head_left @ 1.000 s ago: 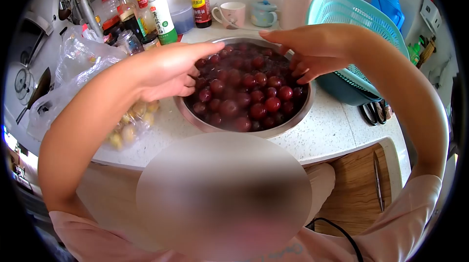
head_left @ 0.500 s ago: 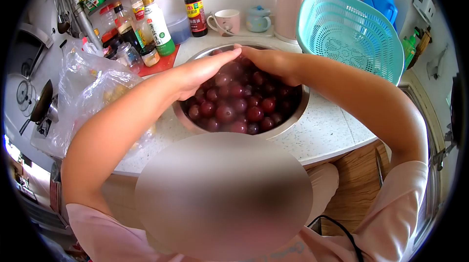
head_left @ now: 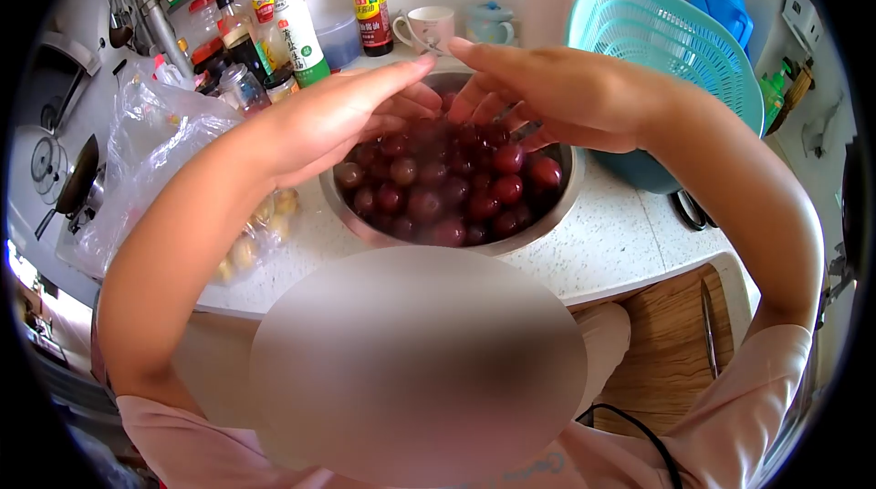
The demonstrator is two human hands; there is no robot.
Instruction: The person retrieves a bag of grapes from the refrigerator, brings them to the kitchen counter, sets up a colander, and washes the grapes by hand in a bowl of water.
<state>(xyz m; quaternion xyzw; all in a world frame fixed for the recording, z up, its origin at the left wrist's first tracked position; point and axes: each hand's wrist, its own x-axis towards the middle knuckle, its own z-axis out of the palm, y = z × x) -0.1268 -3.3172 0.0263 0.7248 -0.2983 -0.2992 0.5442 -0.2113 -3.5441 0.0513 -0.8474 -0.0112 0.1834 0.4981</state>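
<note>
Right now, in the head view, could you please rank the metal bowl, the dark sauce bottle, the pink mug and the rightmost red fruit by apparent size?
1. Metal bowl
2. Dark sauce bottle
3. Pink mug
4. Rightmost red fruit

Left hand (head_left: 351, 115) and right hand (head_left: 570, 92) over red fruit (head_left: 484, 206)

Left grip (head_left: 342, 115) and right grip (head_left: 573, 92) face each other, thumbtips (head_left: 425, 61) close together, fingers (head_left: 472, 97) loosely curved and unclenched; behind them, the bare arms (head_left: 178, 224) bow widely outward
</note>
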